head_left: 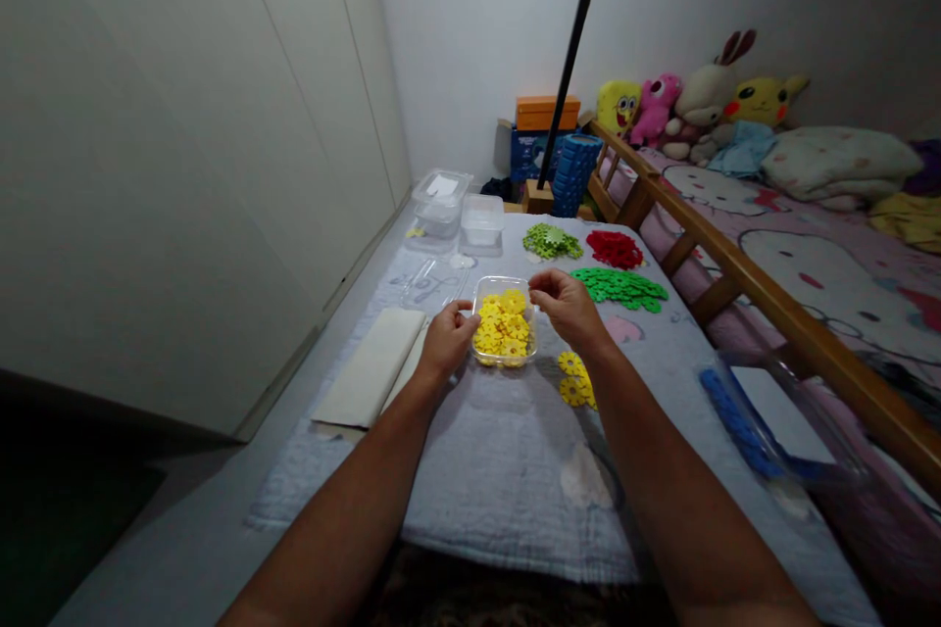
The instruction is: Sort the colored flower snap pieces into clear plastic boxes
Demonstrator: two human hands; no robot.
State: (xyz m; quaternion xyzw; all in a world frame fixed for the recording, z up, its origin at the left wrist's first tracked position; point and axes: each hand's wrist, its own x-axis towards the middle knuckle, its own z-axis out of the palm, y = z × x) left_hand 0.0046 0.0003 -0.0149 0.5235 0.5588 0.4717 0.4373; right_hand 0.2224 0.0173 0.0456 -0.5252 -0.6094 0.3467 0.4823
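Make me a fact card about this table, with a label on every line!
Container: clear square plastic box
Inside: yellow flower-shaped pieces
Left hand: at the box's left side
Right hand: by the box's far right corner
Loose: more yellow pieces, right of the box
Piles: light green pieces, bright green pieces, red pieces
Tablecloth: pale blue patterned cloth

Head camera looks forward, down over the table.
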